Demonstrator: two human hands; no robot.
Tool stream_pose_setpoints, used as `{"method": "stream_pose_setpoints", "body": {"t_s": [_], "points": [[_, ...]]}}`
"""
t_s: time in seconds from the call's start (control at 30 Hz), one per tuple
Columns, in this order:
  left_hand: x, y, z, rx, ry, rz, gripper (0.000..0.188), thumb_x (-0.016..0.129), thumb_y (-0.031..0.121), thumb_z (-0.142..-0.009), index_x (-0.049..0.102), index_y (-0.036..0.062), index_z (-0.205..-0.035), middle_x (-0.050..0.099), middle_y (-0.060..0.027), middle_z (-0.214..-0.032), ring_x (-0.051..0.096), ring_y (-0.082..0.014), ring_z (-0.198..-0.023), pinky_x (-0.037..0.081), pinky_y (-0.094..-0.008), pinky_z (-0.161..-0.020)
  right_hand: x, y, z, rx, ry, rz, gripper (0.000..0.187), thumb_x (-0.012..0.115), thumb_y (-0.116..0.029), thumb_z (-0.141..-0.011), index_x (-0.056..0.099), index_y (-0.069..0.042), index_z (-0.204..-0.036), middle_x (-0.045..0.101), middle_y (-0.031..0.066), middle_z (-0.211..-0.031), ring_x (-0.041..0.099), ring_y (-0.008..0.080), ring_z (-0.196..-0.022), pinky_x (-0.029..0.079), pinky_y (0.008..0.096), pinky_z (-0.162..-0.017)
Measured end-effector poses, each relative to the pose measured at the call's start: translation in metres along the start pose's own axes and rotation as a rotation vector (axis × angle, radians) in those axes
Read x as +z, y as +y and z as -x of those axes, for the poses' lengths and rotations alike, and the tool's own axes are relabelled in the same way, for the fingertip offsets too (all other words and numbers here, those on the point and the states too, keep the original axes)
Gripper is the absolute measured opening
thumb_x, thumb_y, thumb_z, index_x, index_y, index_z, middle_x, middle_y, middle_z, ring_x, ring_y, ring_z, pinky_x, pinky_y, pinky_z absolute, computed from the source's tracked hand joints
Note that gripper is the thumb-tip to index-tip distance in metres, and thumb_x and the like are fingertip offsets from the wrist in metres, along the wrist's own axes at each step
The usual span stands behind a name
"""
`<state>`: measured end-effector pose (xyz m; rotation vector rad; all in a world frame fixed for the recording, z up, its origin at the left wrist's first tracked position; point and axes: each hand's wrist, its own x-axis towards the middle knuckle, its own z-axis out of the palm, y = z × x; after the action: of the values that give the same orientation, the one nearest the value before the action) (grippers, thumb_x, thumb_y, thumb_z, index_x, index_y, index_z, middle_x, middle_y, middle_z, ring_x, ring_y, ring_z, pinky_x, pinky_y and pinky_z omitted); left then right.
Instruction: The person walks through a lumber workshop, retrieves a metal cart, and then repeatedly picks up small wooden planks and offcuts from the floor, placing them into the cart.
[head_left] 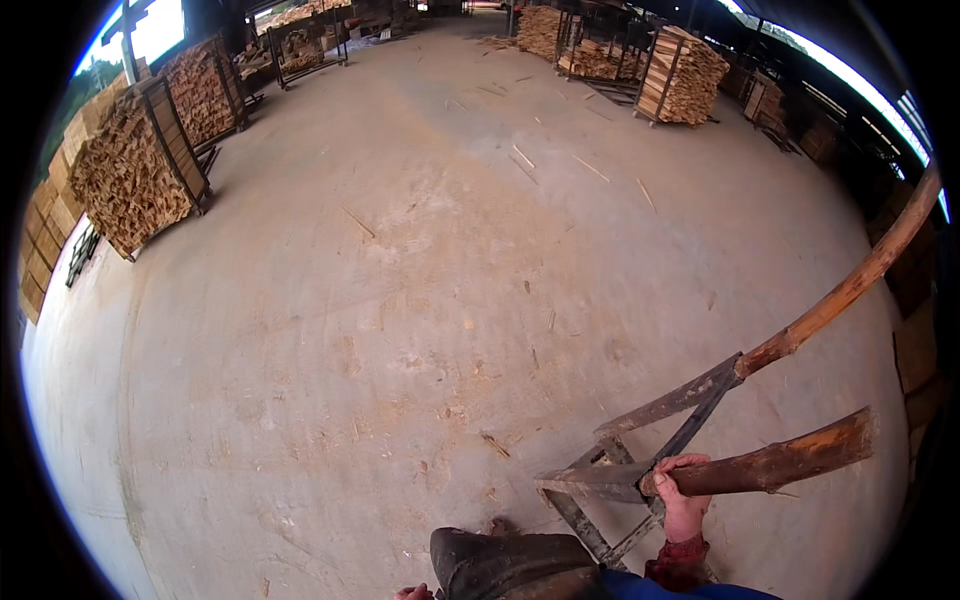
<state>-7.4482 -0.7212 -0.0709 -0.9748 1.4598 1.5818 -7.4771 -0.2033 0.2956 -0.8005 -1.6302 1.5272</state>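
My right hand (684, 500), below a red checked cuff, is closed around the near end of a short bark-covered log (775, 464). The log points off to the right. Beside that hand is a dark angle-iron frame (590, 485) standing on the floor. From the frame's far bar a longer, curved wooden pole (835, 300) runs up to the right. Whether the short log rests in the frame or only touches it, I cannot tell. Just the fingertips of my left hand (412, 593) show at the lower edge, near my dark trouser leg (505, 565); the rest is hidden.
Concrete floor (300, 330) spreads ahead, strewn with wood chips and thin sticks (590, 168). Wheeled racks of stacked wood stand at the left (135, 165) and at the far right (680, 75). Another loaded rack (600, 60) is farther back.
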Motion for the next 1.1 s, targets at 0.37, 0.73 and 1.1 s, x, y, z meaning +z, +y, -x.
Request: {"method": "stream_pose_setpoints", "body": {"t_s": [0.37,0.73,1.1], "points": [[-0.024,0.292,-0.137,-0.156,0.149,-0.054,0.030,0.066,0.026,-0.086,0.062,-0.0017,-0.075,0.060,-0.0097,-0.063,0.055,-0.0166,-0.049,0.042,-0.0296,-0.041,0.312,0.008,-0.199,-0.050,0.209,0.051,0.035,0.067,0.002,-0.074,0.044,-0.004,-0.099,0.054,0.0069,-0.088,0.056,0.0172,-0.085,0.048,0.0320,-0.081],[0.193,0.936,-0.300,0.425,-0.052,-0.096,0.025,0.063,0.018,-0.085,0.057,-0.0035,-0.095,0.064,-0.0117,-0.080,0.063,-0.0204,-0.070,0.056,-0.0340,-0.062,0.596,0.010,-0.416,-0.102,0.160,0.017,0.034,0.064,0.004,-0.075,0.043,-0.004,-0.100,0.053,0.0069,-0.088,0.056,0.0179,-0.086,0.049,0.0321,-0.082],[0.238,1.114,-0.477,0.108,-0.042,-0.244,0.026,0.068,0.017,-0.080,0.061,-0.0074,-0.084,0.064,-0.0130,-0.070,0.063,-0.0201,-0.057,0.056,-0.0330,-0.051,0.837,0.064,-0.649,-0.100,0.227,0.066,0.035,0.067,0.000,-0.073,0.045,-0.005,-0.099,0.052,0.0058,-0.088,0.055,0.0178,-0.087,0.047,0.0329,-0.085]]}}
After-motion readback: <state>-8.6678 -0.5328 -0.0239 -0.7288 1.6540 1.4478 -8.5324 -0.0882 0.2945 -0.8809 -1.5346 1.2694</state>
